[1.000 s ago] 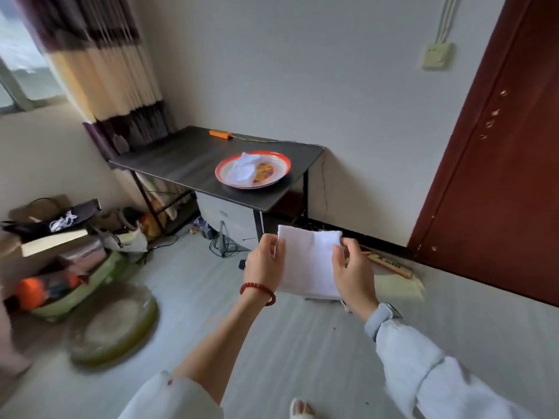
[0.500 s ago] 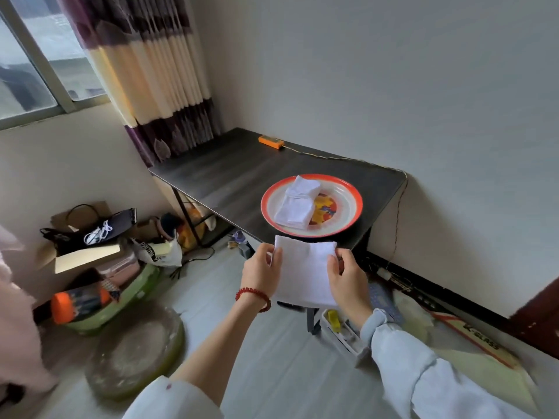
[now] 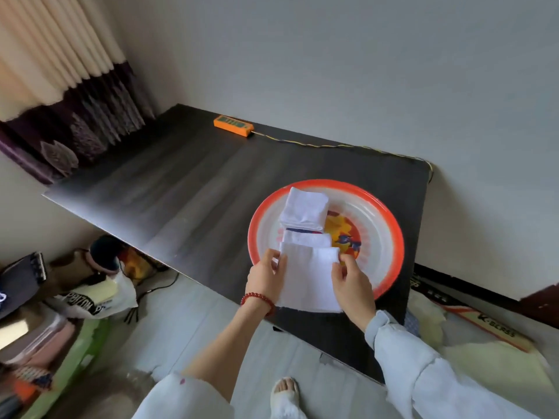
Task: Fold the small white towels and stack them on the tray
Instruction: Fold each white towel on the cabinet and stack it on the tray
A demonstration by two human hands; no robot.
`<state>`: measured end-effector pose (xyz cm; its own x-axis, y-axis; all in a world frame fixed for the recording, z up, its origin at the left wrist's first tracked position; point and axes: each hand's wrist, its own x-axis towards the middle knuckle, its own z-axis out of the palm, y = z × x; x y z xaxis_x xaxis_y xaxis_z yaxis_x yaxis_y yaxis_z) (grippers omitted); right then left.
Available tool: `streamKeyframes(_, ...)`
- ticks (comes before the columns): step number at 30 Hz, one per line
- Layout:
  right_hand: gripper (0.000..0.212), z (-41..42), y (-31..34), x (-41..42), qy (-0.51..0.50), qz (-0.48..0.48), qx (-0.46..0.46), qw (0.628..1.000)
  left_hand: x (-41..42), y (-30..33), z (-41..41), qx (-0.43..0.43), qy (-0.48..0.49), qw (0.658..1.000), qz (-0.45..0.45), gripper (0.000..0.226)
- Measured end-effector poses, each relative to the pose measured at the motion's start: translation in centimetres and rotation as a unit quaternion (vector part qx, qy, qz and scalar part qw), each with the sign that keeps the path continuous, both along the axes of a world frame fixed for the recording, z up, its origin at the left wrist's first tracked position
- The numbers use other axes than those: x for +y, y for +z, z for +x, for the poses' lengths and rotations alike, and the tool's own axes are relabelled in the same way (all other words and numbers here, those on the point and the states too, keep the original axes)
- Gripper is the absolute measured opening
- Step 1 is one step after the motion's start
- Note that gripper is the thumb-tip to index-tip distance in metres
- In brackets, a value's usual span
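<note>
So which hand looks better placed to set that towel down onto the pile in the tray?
Probably the right hand. It pinches the held towel directly over the tray, near the folded pile. The left hand pinches the other edge at the tray's outer rim, so it likely just steadies.

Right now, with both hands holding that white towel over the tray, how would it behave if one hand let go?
The towel would probably flop: it is thin cloth, held flat only by the left hand and right hand pinching its upper corners. It seems light, since fingertips alone carry it. It should drape rather than slide on the tray, as the folded towels there sit still.
</note>
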<state>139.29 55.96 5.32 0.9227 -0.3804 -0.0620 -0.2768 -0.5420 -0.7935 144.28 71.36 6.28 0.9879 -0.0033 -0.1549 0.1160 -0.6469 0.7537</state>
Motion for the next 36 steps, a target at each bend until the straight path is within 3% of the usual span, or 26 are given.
streamKeyframes(10,0.023,8.2,-4.2,-0.1,-0.04,-0.059,0.063,0.995,-0.7,-5.5,9.8,0.062,-0.043,0.997,0.005,0.029)
streamKeyframes(23,0.019,9.1,-6.3,-0.9,-0.074,-0.075,0.073,0.992,-1.1,-7.7,11.0,0.099,-0.071,0.992,0.043,0.03)
streamKeyframes(25,0.022,9.0,-6.5,-1.0,-0.097,-0.07,0.077,0.99,-1.0,-7.8,11.0,0.087,-0.065,0.993,0.054,0.032)
streamKeyframes(27,0.031,8.7,-6.5,-1.1,-0.115,-0.073,0.057,0.989,-0.9,-7.7,10.6,0.005,-0.063,0.995,0.081,0.035)
streamKeyframes(29,0.037,8.4,-6.6,-1.4,-0.059,-0.14,-0.002,0.988,-0.8,-7.8,10.4,-0.121,-0.126,0.975,0.139,0.039)
streamKeyframes(31,0.042,8.0,-6.8,-1.6,0.052,-0.254,-0.04,0.965,-0.6,-7.9,10.1,-0.173,-0.242,0.932,0.209,0.047)
streamKeyframes(33,0.048,7.9,-7.3,-1.7,0.147,-0.343,-0.014,0.927,-0.4,-8.3,9.8,-0.179,-0.333,0.888,0.26,0.051)
streamKeyframes(36,0.058,8.2,-7.9,-1.7,0.19,-0.384,0.077,0.9,-0.3,-8.9,9.9,-0.101,-0.365,0.868,0.321,0.058)
